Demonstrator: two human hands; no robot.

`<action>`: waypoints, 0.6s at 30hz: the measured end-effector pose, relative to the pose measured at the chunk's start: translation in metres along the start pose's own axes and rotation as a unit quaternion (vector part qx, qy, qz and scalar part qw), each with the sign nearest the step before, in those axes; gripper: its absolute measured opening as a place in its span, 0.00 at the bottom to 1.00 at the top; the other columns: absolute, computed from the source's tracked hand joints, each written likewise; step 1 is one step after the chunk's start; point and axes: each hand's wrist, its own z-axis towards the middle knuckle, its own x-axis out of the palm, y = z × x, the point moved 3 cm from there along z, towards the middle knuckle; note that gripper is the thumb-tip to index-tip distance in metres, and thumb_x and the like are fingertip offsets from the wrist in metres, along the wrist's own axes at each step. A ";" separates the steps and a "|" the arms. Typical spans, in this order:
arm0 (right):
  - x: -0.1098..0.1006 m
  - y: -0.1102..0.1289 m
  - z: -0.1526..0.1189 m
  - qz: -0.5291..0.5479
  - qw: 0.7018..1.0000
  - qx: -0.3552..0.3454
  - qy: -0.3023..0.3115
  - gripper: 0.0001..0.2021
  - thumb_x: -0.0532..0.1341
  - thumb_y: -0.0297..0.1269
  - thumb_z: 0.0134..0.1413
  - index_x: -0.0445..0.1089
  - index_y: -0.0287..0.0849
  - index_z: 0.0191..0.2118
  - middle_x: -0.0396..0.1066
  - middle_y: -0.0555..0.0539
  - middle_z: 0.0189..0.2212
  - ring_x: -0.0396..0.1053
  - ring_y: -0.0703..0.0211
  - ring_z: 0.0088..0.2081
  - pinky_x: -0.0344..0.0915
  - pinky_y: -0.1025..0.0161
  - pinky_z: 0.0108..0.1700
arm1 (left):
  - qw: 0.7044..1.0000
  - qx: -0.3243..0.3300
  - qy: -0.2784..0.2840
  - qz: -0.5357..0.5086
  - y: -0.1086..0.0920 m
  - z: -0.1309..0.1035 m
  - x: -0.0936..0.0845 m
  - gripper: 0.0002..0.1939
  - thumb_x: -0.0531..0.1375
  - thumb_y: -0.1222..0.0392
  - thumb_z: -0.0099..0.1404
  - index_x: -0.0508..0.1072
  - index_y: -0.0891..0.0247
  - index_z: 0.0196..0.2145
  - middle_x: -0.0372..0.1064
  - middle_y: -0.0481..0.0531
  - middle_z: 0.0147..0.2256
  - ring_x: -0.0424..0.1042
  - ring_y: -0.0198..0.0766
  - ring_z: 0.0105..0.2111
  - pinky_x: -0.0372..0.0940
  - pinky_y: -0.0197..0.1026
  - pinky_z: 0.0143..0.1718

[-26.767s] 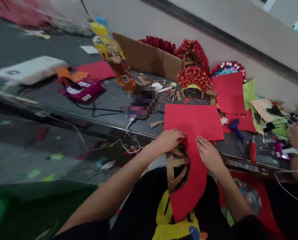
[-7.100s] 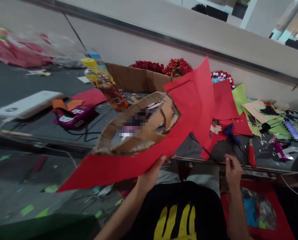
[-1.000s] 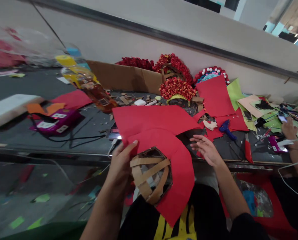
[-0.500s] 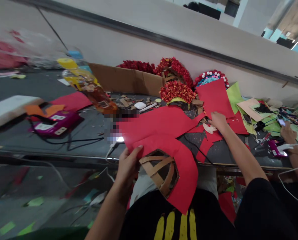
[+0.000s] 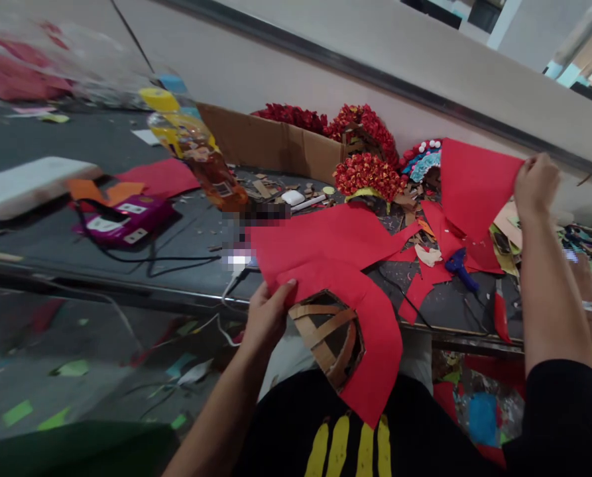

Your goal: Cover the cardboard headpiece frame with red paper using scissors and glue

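Observation:
My left hand point(image 5: 270, 311) pinches the edge of a curved headdress-like piece point(image 5: 378, 338), red paper over a frame of crossed brown cardboard strips point(image 5: 333, 334). It rests over my lap at the table edge. Up at the right, my right hand point(image 5: 538, 185) is closed on the corner of a red paper sheet point(image 5: 479, 182), which hangs raised above the table. Beneath that sheet lie red paper scraps point(image 5: 427, 275), a blue glue gun point(image 5: 461, 268) and a red-handled tool point(image 5: 500, 313). A large cut red sheet point(image 5: 325, 235) lies just beyond the curved piece.
A tilted-looking bottle point(image 5: 201, 152) stands left of centre, near a purple box point(image 5: 129, 220) with a black cable. Ruffled red headpieces point(image 5: 368, 175) and a cardboard strip point(image 5: 276, 146) line the wall. At the far right is another person's hand point(image 5: 585, 278). Scraps litter the floor.
My right hand has gone from the scraps up and to the right, lifting the red sheet off the pile. The glue gun and red-handled tool now show. My left hand keeps its hold.

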 end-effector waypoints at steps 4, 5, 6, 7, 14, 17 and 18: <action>-0.051 -0.019 0.010 0.020 0.987 0.000 -0.157 0.17 0.42 0.34 0.66 0.63 0.30 0.48 0.67 0.30 0.44 0.65 0.53 0.46 0.53 0.58 0.43 | 1.000 -0.003 0.010 0.015 -0.002 -0.002 0.001 0.14 0.64 0.58 0.46 0.70 0.62 0.32 0.71 0.45 0.27 0.69 0.33 0.24 0.65 0.33 0.26; -0.060 -0.021 0.006 0.030 0.980 -0.024 -0.197 0.20 0.39 0.37 0.67 0.63 0.30 0.48 0.67 0.31 0.44 0.65 0.54 0.47 0.53 0.58 0.44 | 1.000 -0.001 0.010 0.019 -0.002 -0.002 0.001 0.14 0.64 0.58 0.46 0.70 0.62 0.32 0.71 0.45 0.27 0.69 0.32 0.24 0.65 0.32 0.25; -0.066 -0.021 -0.001 0.032 0.973 -0.053 -0.223 0.23 0.36 0.39 0.67 0.63 0.29 0.47 0.66 0.31 0.44 0.64 0.55 0.47 0.54 0.59 0.44 | 1.000 0.002 0.009 0.022 -0.003 -0.003 0.001 0.13 0.64 0.58 0.46 0.70 0.62 0.31 0.71 0.44 0.26 0.69 0.32 0.24 0.65 0.32 0.25; -0.068 -0.020 -0.009 0.024 0.969 -0.086 -0.231 0.26 0.34 0.40 0.67 0.63 0.29 0.47 0.66 0.31 0.44 0.64 0.55 0.47 0.54 0.59 0.44 | 1.000 0.006 0.007 0.023 -0.004 -0.003 0.001 0.13 0.64 0.59 0.46 0.69 0.61 0.31 0.71 0.44 0.26 0.69 0.33 0.24 0.65 0.32 0.25; 0.009 -0.027 -0.051 -0.154 0.961 -0.221 0.058 0.20 0.40 0.36 0.66 0.65 0.36 0.51 0.69 0.34 0.42 0.67 0.57 0.38 0.50 0.59 0.32 | 1.000 -0.003 0.009 0.004 -0.004 -0.007 0.007 0.17 0.66 0.59 0.43 0.69 0.61 0.33 0.72 0.45 0.27 0.72 0.35 0.27 0.67 0.35 0.28; 0.025 -0.065 -0.018 -0.205 0.972 -0.078 0.087 0.19 0.44 0.27 0.62 0.66 0.28 0.52 0.68 0.27 0.40 0.70 0.51 0.40 0.50 0.55 0.32 | 0.999 -0.007 0.033 -0.019 -0.001 -0.011 0.015 0.21 0.67 0.58 0.42 0.69 0.62 0.36 0.74 0.47 0.31 0.73 0.36 0.29 0.68 0.38 0.33; 0.026 -0.081 -0.002 -0.205 0.976 0.007 0.076 0.19 0.45 0.26 0.60 0.67 0.27 0.51 0.69 0.26 0.38 0.70 0.48 0.41 0.51 0.55 0.32 | 0.999 -0.008 0.045 -0.023 0.001 -0.012 0.018 0.23 0.67 0.58 0.42 0.69 0.62 0.37 0.74 0.48 0.32 0.74 0.37 0.31 0.69 0.39 0.36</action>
